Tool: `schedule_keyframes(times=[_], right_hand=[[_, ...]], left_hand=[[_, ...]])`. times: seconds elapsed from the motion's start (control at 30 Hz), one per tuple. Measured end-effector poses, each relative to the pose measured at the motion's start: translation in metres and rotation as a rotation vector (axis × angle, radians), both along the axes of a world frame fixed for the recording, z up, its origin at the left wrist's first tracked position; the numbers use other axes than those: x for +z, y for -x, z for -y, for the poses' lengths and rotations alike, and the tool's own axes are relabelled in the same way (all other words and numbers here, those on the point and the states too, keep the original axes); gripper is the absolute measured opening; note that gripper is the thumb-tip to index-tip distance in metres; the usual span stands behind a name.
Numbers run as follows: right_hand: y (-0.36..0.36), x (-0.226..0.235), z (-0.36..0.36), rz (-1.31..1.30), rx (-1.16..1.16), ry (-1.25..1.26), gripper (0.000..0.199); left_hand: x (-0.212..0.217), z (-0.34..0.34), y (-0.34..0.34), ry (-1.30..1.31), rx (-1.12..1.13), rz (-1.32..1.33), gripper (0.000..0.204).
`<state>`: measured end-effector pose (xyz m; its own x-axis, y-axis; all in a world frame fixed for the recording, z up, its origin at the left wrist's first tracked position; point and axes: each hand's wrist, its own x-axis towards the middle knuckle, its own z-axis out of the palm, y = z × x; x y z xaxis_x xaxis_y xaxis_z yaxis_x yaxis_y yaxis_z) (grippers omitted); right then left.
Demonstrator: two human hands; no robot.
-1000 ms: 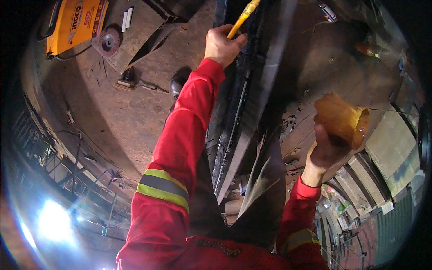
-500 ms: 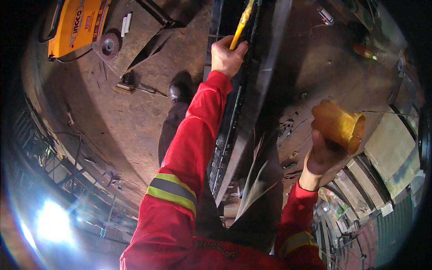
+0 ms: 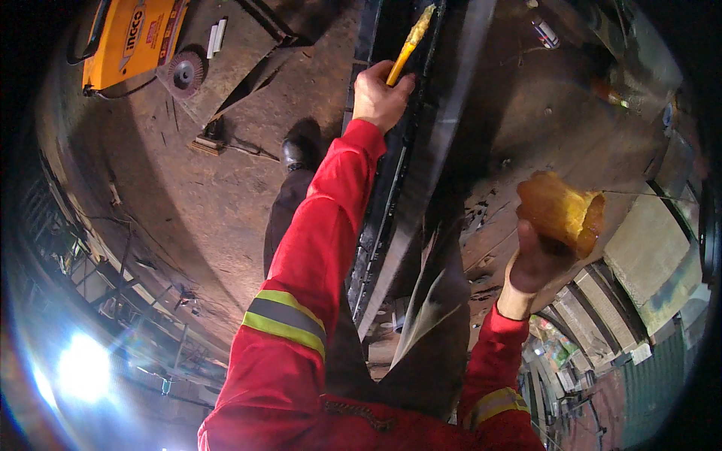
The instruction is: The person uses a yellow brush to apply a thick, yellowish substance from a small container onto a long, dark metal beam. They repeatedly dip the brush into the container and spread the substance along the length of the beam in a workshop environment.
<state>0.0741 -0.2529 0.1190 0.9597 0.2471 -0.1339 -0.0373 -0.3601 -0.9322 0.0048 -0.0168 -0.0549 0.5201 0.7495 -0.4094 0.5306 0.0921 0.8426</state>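
My left hand [image 3: 382, 96] is closed around the handle of a slim yellow brush [image 3: 411, 46]. Its far end looks lumpy and coated, and it points up and to the right. Below the brush runs a long dark metal beam [image 3: 374, 248] with black, glossy-looking edges; whether the tip touches it I cannot tell. Off to the right, my right hand [image 3: 535, 259] grips an amber, see-through cup [image 3: 555, 203] with an uneven rim. The cup is tilted on its side, with yellowish residue on its wall. My fingers behind it are mostly hidden.
An orange machine [image 3: 135, 41] stands at the upper left, beside a flap disc [image 3: 185, 74] on a metal plate. A dark shoe [image 3: 298, 153] is left of the beam. Stacked slabs [image 3: 602, 308] and a pale board [image 3: 647, 240] lie at the right. A small can [image 3: 545, 34] lies at the upper right.
The brush has come slightly nearer, so its tip now shows whole, leaning a little more to the right. My right hand and the cup have shifted slightly left and down.
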Motion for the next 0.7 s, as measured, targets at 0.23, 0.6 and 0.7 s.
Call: schedule_keyframes(times=[0.23, 0.6, 0.7], right_hand=[[-0.002, 0.000, -0.001, -0.059, -0.004, -0.003, 0.098], [-0.004, 0.003, 0.000, -0.057, -0.016, 0.032, 0.103], [-0.005, 0.004, 0.000, -0.064, -0.023, 0.017, 0.103]], left_hand=[[0.000, -0.002, -0.006, 0.088, 0.012, -0.026, 0.036], [0.003, -0.001, -0.008, 0.006, -0.023, -0.105, 0.034], [0.001, 0.000, -0.006, -0.015, -0.003, -0.080, 0.034]])
